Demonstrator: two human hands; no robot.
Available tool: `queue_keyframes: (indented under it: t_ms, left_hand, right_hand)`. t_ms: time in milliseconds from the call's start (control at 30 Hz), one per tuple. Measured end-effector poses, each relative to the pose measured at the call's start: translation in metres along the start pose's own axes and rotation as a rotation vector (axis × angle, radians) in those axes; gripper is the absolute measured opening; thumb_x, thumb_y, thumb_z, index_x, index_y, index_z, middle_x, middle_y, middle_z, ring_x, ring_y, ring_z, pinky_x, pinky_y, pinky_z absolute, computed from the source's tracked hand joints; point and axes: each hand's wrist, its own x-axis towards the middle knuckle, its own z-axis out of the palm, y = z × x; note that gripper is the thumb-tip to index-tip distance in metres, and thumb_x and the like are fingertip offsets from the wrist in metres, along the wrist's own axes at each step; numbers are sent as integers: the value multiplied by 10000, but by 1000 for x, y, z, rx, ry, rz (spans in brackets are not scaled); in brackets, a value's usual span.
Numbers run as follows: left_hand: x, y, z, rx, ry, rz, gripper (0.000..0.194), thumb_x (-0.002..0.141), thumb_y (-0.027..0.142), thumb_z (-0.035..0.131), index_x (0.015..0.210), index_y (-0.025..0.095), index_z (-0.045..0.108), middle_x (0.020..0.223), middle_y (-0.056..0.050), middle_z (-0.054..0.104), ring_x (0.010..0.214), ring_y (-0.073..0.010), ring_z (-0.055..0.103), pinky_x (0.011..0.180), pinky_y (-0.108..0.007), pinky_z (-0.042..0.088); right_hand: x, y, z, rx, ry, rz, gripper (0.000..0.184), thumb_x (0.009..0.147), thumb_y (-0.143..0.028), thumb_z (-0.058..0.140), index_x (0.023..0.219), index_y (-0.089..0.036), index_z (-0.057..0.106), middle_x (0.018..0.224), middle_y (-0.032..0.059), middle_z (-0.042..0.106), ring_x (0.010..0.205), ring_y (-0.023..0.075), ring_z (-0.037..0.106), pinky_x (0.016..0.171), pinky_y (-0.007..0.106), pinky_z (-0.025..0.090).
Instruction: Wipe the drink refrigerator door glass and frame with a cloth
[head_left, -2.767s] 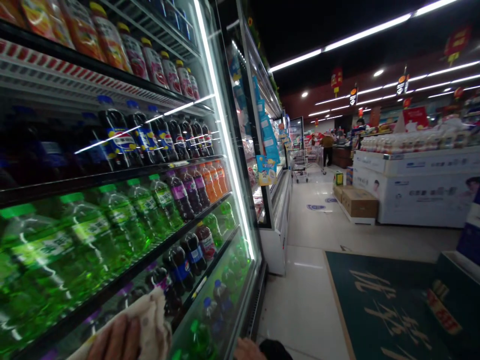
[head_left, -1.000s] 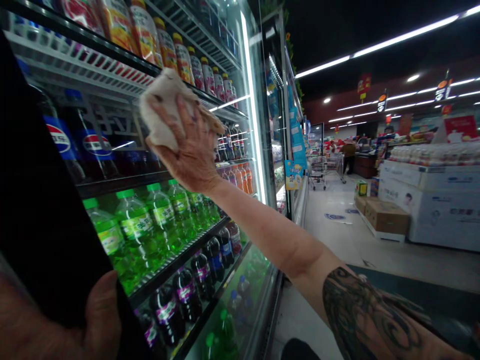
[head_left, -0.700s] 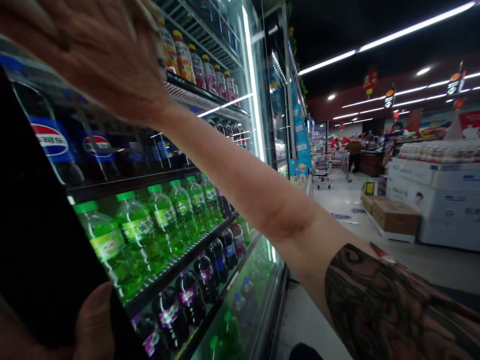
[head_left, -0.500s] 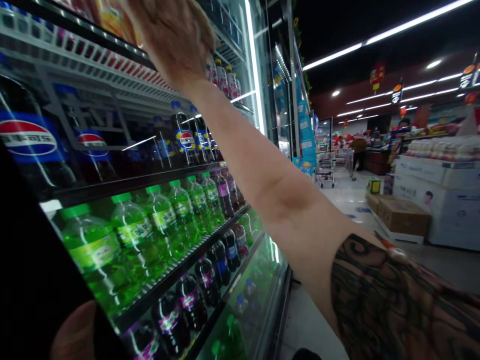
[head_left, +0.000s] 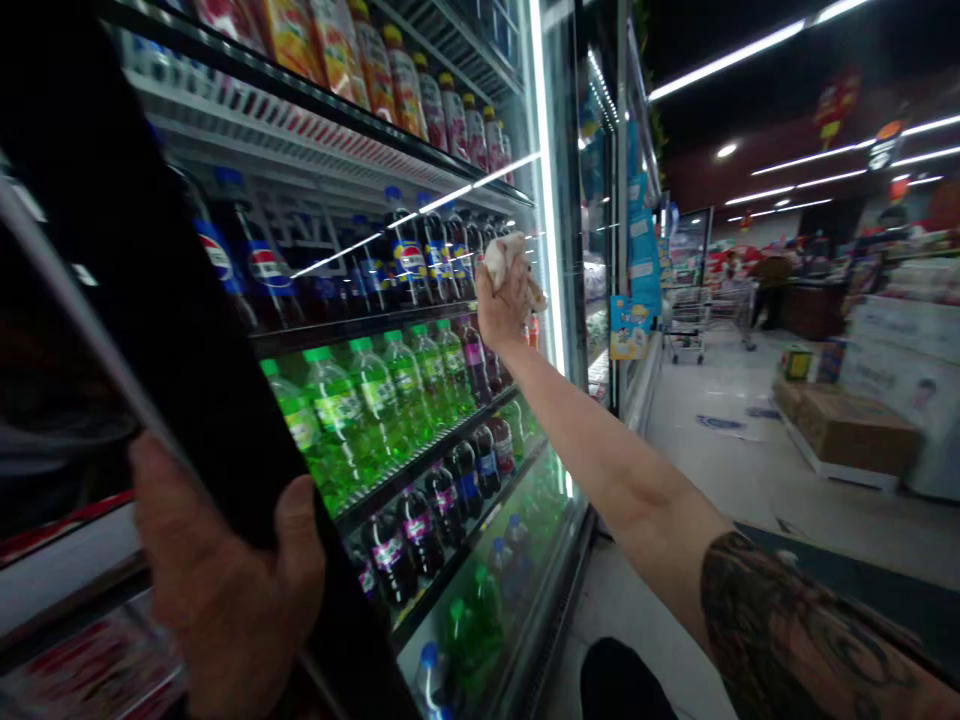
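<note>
The crumpled off-white cloth [head_left: 504,258], partly hidden by the fingers of the closed right hand [head_left: 504,305], sat at the cooler glass [head_left: 525,470] beside Pepsi bottles [head_left: 409,260], while the left hand [head_left: 225,580] gripped the black door frame [head_left: 150,300]; the green bottles' [head_left: 337,430] labels were unreadable.

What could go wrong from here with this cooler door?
The left hand holds the black door frame; if it slips, the door might swing onto the outstretched right arm. The cloth in the right hand is close to the Pepsi bottles, so it could nudge one on the shelf.
</note>
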Motion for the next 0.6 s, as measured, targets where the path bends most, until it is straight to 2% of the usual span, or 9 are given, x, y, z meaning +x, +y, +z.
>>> queue_keyframes:
  t_ms: [67,100,200,300,367,433,500,600]
  left_hand:
    - [-1,-1,-7,89,15,90,1059,1004,584,659,1790,155,94,1828,-208,205,1688,-462,253,1379,-740,301]
    - [0,0,-8,101,23,108,1012,1029,539,636,1790,154,92,1821,-221,221,1685,-447,274,1372,-724,329]
    - [3,4,-5,83,28,104,980,1040,487,641,1789,150,107,1815,-235,227,1695,-421,267,1390,-684,321]
    - [3,6,-4,78,46,84,976,1034,510,640,1792,180,122,1813,-217,251,1687,-418,294,1387,-677,334]
    - [3,6,-7,77,59,59,964,1029,544,634,1795,226,142,1814,-185,270,1676,-421,321,1376,-684,358]
    - [1,5,-10,82,48,3,941,1030,577,616,1795,285,153,1820,-148,274,1665,-426,344,1357,-708,383]
    - [0,4,-12,89,19,-71,930,1034,598,601,1795,325,141,1831,-123,252,1656,-430,360,1336,-727,410]
    - [-3,1,-15,135,10,-140,952,1022,623,609,1795,333,135,1829,-125,258,1625,-459,399,1312,-770,414]
  right_hand:
    - [-43,-34,-7,87,9,-31,765,1203,-556,436,1808,-222,108,1874,120,8,1733,329,-12,1390,709,105]
    - [-64,-51,-11,101,12,-94,756,1182,-572,488,1804,-271,182,1879,73,9,1737,315,-25,1402,686,99]
    - [-115,-101,-28,-8,6,-391,836,1077,-711,619,1765,-320,353,1880,53,39,1743,334,-70,1415,665,78]
    - [-138,-134,-42,-159,-31,-743,913,934,-881,688,1711,-479,429,1872,-5,119,1740,358,-111,1414,671,-12]
    - [-132,-142,-46,-149,-55,-959,832,941,-901,642,1676,-576,430,1858,-76,176,1744,338,-93,1424,634,-17]
    - [-107,-138,-44,-77,-32,-1060,748,1004,-845,581,1679,-558,434,1856,-88,184,1749,313,-47,1435,589,25]
    - [-67,-126,-36,13,44,-1017,697,1071,-790,489,1691,-476,452,1860,-48,181,1750,295,7,1432,589,51]
    - [2,-97,-19,159,123,-779,728,1117,-800,304,1702,-392,449,1858,-25,189,1744,291,73,1421,626,71]
